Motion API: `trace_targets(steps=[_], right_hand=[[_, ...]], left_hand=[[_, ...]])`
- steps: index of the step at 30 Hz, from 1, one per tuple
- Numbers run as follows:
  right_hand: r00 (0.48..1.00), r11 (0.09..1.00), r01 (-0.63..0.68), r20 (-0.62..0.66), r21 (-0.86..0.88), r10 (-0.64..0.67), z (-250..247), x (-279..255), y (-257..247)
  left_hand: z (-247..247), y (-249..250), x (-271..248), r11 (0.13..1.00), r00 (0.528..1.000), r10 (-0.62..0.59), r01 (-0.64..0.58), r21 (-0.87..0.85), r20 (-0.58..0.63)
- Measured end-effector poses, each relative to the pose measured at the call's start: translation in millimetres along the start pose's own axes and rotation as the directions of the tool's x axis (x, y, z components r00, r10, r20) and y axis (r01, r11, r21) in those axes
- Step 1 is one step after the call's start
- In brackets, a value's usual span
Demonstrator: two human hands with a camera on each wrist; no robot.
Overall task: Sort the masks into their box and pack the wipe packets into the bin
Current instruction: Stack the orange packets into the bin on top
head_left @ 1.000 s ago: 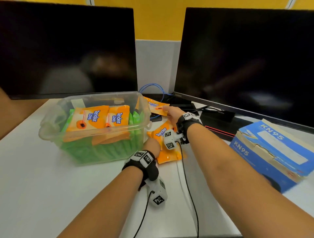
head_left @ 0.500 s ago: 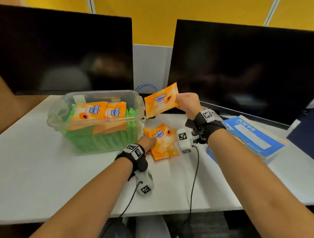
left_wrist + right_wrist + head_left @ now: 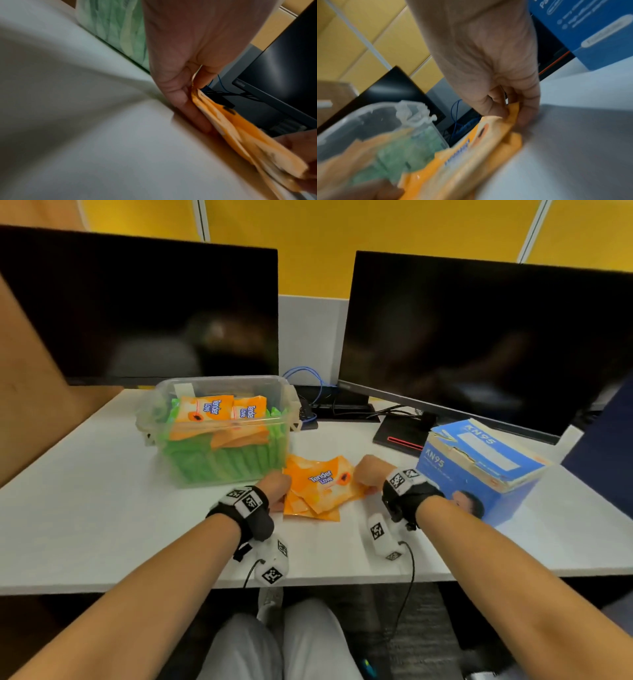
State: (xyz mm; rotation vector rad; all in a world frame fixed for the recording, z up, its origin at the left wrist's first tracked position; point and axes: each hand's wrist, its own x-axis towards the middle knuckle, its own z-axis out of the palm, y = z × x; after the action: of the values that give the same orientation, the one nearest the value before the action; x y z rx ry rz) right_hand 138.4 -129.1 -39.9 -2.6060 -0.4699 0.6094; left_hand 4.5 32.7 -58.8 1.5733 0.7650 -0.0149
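Observation:
A small stack of orange wipe packets [image 3: 320, 486] lies on the white desk [image 3: 102, 508] just right of the clear plastic bin [image 3: 219, 392]. My left hand [image 3: 275, 486] pinches the stack's left edge [image 3: 202, 100] between thumb and fingers. My right hand [image 3: 368, 474] pinches the top packet's right edge [image 3: 511, 115]. The bin holds green packets [image 3: 219, 457] with two orange packets [image 3: 222, 412] on top. A blue KN95 mask box [image 3: 479, 470] stands at the right, its lid flap lying roughly shut.
Two dark monitors [image 3: 137, 309] [image 3: 479, 337] stand at the back, with cables [image 3: 308, 381] and a monitor base [image 3: 400, 436] between bin and box. The desk's front edge [image 3: 308, 580] is near my wrists.
My right hand has brought the orange packet down from the air onto the stack by the left hand. The camera has pulled back and tilted down.

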Motion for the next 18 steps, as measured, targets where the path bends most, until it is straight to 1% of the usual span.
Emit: trace_targets(steps=[2,4,6,7,9,11,12,13,14,15,16,18], right_hand=[[1.000,0.999,-0.006,0.015,-0.039,0.007,6.4,-8.1,-9.4],[0.998,1.000,0.000,0.064,-0.027,0.002,7.4,-12.1,-14.9],[0.996,0.999,0.003,0.087,-0.036,0.000,6.3,-15.2,-15.4],[0.996,0.998,0.008,0.092,-0.058,-0.003,4.6,-18.1,-16.2],[0.996,0.996,0.042,0.077,-0.078,-0.036,1.2,-20.1,-14.4],[0.993,0.992,0.108,0.061,-0.061,-0.104,-1.0,-21.6,-14.0],[0.990,0.991,0.132,0.054,-0.025,-0.131,-1.0,-21.7,-14.7],[0.988,0.989,0.146,0.042,0.020,-0.147,-1.1,-24.6,-16.7],[0.987,0.986,0.155,0.024,0.057,-0.157,0.6,-24.0,-17.3],[0.986,0.983,0.162,0.011,0.085,-0.164,1.6,-23.9,-17.7],[0.985,0.977,0.169,0.012,0.129,-0.172,1.9,-24.5,-17.7],[0.980,0.950,0.176,0.047,0.256,-0.195,-0.9,-24.4,-13.3]], left_hand=[[0.6,-6.5,1.5,1.000,0.999,0.012,-0.011,-0.021,0.049],[3.2,-13.3,8.6,0.999,0.994,0.027,-0.023,-0.044,0.103],[6.2,-7.2,-8.5,0.999,0.994,0.012,-0.006,-0.053,0.110],[7.2,-3.1,-14.5,0.996,0.995,0.004,0.005,-0.089,0.103],[5.2,2.5,-13.9,0.993,0.991,-0.040,0.053,-0.102,0.131],[2.4,11.5,-14.7,0.995,0.978,-0.074,0.084,-0.046,0.194],[1.6,14.1,-14.6,0.997,0.971,-0.069,0.061,0.039,0.228],[0.8,15.6,-13.7,0.984,0.965,-0.036,-0.012,0.180,0.259],[0.2,16.7,-13.6,0.943,0.961,0.037,-0.125,0.309,0.275],[-0.1,18.7,-11.1,0.881,0.951,0.112,-0.229,0.413,0.289],[0.2,21.9,-9.3,0.816,0.936,0.185,-0.316,0.484,0.299],[-0.2,33.2,-11.6,0.675,0.880,0.337,-0.473,0.566,0.334]])
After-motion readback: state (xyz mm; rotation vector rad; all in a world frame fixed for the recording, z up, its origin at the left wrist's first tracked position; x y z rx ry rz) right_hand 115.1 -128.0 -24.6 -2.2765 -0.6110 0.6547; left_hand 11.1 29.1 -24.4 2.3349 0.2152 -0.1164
